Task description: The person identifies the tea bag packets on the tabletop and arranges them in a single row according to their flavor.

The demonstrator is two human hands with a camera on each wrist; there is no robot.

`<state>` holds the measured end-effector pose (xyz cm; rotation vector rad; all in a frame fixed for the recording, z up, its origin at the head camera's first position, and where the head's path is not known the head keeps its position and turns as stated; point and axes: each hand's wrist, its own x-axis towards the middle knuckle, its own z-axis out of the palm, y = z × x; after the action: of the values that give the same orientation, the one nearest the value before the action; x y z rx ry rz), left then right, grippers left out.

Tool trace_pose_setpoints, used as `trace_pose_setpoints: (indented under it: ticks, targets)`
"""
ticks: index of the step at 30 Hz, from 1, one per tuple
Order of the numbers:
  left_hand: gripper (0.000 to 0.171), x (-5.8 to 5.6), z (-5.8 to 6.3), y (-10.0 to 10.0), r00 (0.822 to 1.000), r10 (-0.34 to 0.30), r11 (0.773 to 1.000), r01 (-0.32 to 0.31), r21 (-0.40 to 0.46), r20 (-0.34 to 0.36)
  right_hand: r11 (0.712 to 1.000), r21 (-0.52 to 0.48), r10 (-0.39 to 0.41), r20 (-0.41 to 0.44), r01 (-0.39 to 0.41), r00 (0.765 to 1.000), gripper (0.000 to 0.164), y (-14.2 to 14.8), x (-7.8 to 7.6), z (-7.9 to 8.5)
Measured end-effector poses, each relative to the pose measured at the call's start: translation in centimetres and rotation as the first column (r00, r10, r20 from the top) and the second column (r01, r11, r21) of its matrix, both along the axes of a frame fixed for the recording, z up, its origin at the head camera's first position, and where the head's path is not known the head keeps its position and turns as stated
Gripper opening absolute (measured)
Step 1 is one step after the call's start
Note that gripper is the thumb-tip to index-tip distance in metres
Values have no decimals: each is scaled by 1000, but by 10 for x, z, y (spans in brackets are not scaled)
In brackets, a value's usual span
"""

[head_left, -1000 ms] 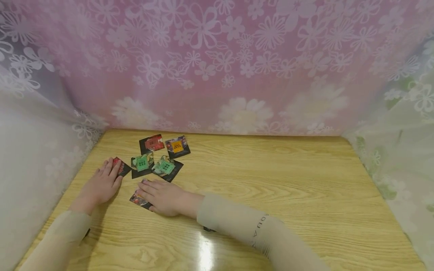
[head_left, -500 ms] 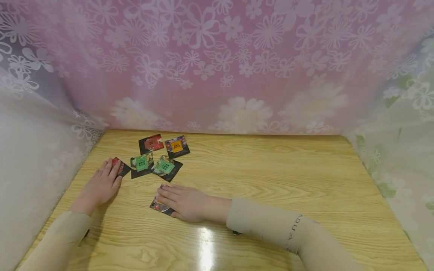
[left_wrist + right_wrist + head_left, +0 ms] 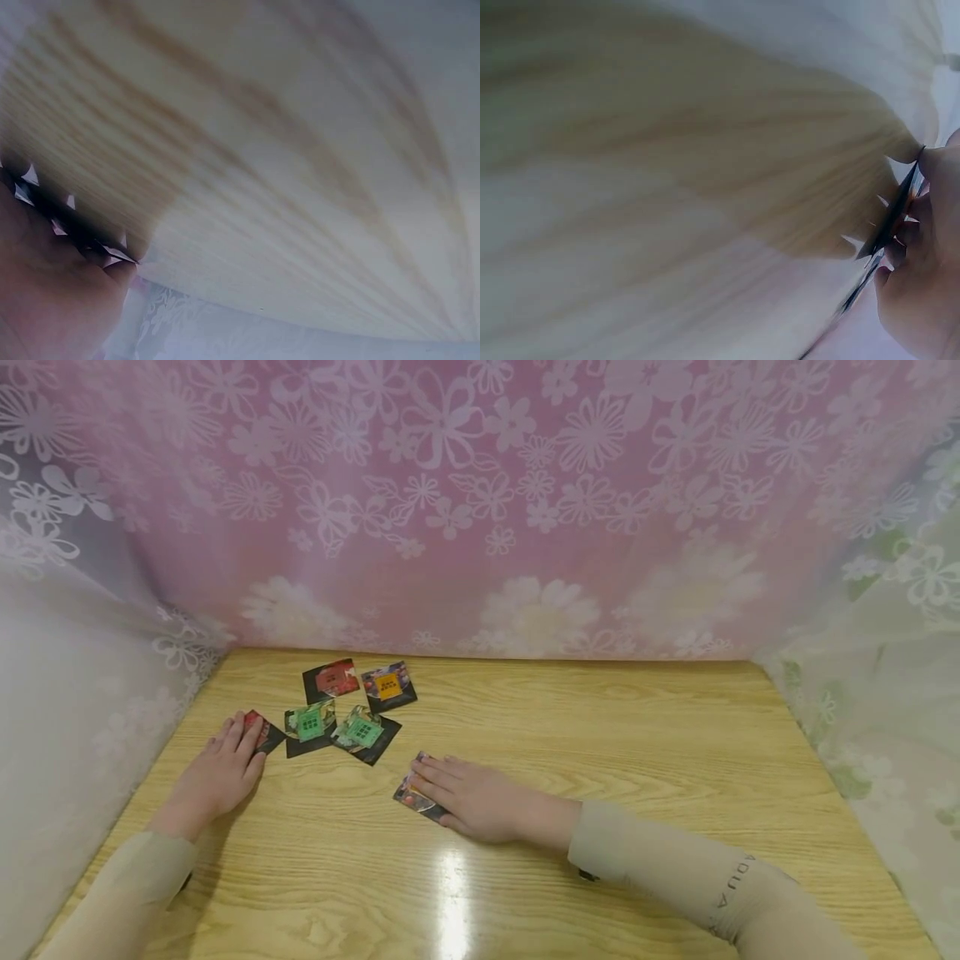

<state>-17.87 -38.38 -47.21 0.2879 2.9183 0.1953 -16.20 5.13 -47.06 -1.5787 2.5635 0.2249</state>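
In the head view, my left hand (image 3: 217, 777) lies flat with straight fingers over a small black-and-red packet (image 3: 262, 735), covering much of it. My right hand (image 3: 480, 797), also flat, presses on a black-and-purple packet (image 3: 418, 800) near the table's middle; its orange label is mostly under the fingers. Two packets with green labels, a left one (image 3: 310, 727) and a right one (image 3: 366, 735), lie between the hands and farther back. In the right wrist view, the dark packet edge (image 3: 892, 214) shows beneath the fingers.
Behind the green packets lie a red-labelled packet (image 3: 331, 680) and an orange-labelled packet (image 3: 389, 686). All rest on a wood-grain table (image 3: 637, 735). A pink floral curtain (image 3: 487, 527) hangs along its back edge, with pale sheets at both sides.
My right hand has slid the black-and-purple packet to the right across the table, away from the other packets. The left hand stays on the red packet.
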Motion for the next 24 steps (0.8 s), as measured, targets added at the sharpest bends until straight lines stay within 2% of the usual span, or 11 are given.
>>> trace_pose_setpoints:
  ticks: [7,17,20,24]
  targets:
    - [67,1,0,1,1000,0,1000,0,-10,-1,993,-31,-115,9,115,993,70,39,-6,0]
    - [67,3,4,3,1000,5,1000,-5,-5,1,955,-153,-247,54,252,968,68,95,-17,0]
    - [67,3,4,3,1000,6,1000,-6,-1,1,932,-180,-310,50,314,949,67,114,-19,1]
    - [67,2,2,2,1000,6,1000,-6,-2,-6,889,-198,-412,51,413,910,67,141,-22,3]
